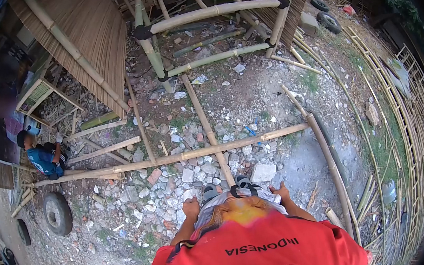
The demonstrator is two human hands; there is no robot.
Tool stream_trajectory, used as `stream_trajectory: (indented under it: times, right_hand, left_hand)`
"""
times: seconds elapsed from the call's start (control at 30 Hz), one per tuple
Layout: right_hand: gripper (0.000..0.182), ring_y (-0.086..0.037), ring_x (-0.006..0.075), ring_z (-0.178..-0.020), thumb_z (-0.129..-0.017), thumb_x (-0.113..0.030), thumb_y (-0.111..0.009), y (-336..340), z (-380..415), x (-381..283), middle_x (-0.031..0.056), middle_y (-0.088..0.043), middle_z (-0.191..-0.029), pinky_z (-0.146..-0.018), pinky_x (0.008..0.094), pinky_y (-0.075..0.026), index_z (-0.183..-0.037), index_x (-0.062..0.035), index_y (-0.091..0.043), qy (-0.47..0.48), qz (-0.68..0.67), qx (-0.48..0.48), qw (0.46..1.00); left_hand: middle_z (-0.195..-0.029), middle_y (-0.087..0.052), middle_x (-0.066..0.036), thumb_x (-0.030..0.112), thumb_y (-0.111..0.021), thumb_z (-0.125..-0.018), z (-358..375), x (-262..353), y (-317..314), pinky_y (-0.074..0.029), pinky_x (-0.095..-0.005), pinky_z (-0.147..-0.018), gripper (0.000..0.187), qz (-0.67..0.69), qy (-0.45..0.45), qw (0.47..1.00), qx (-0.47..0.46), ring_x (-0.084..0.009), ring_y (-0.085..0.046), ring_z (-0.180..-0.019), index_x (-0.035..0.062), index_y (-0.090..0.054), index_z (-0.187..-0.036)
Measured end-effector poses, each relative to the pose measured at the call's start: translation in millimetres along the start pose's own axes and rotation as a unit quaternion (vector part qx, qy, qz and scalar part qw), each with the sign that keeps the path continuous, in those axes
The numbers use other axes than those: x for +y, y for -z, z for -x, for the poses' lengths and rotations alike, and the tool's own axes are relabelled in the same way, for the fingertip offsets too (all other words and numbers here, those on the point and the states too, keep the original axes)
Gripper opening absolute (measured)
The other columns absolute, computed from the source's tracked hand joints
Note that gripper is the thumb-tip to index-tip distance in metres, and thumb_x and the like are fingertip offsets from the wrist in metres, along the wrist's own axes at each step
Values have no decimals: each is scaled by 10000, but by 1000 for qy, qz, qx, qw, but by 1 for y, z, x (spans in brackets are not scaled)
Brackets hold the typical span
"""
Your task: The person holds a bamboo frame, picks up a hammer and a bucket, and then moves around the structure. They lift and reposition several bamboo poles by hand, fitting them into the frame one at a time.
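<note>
Bamboo underfoot first: a long horizontal bamboo pole (173, 158) lies across the rubble, and a second slanted pole (206, 128) crosses it and runs down to the person's sandalled feet (226, 188), just below the crossing. Both hands hang at the person's sides, below the long pole and close to the feet. The left hand (191, 207) is curled into a loose fist and holds nothing that can be seen. The right hand (283, 192) rests beside the hip with fingers bent; whether it grips anything cannot be told from here. Neither hand touches the long pole.

Just beneath the hands, the person's red shirt (252, 253) fills the bottom of the view. Around the long pole the ground is broken stone and concrete rubble (186, 177). At the pole's left end a co-worker in a blue top (43, 157) crouches, touching or nearly touching that end. Below that end lies a tyre (57, 213). Above the pole, beyond the slanted one, stands a bamboo frame (206, 33) lashed at its joints, with a woven reed panel (86, 37) leaning to its left. Right of the pole's far end, another thick pole (331, 166) runs downward, and beyond it bamboo lattice fencing (415, 125) lies in a curve.
</note>
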State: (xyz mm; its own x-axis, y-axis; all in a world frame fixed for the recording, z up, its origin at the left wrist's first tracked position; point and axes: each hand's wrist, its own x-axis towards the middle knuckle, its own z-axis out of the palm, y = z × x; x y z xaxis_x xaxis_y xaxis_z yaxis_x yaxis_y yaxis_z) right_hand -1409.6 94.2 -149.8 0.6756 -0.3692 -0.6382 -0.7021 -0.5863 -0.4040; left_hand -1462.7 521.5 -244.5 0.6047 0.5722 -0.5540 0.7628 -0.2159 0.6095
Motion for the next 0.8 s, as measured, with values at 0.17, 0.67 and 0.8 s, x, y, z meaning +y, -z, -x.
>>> stream_trajectory:
  times: [0.17, 0.67, 0.8]
  right_hand:
    - [1054, -548, 411, -1261, -793, -556, -736, -7, -6, 3, 353, -549, -1310, -1038, 397, -455, -1470, 122, -297, 22, 34, 3, 999]
    - [979, -535, 437, -1264, -811, -578, -695, -71, 11, -69, 363, -549, -1301, -1059, 425, -438, -1442, 100, -377, 101, 112, 9, 989]
    - [944, -520, 427, -1287, -830, -612, -658, -96, 4, -72, 355, -541, -1321, -1058, 420, -431, -1410, 98, -435, 57, 17, 47, 997]
  left_hand:
    - [-696, -683, -210, 358, -672, -887, -2, -4, -5, -512, -442, -676, 396, 29, -24, 998, 40, -341, -682, -674, 4, -688, -710]
    - [-618, -657, -181, 272, -706, -743, -7, -58, 81, -513, -441, -620, 311, 38, 55, 993, 99, -307, -645, -571, 7, -624, -603]
    - [-629, -656, -183, 288, -714, -743, -19, -38, 101, -520, -426, -660, 321, -3, 37, 993, 108, -331, -652, -599, 6, -627, -616]
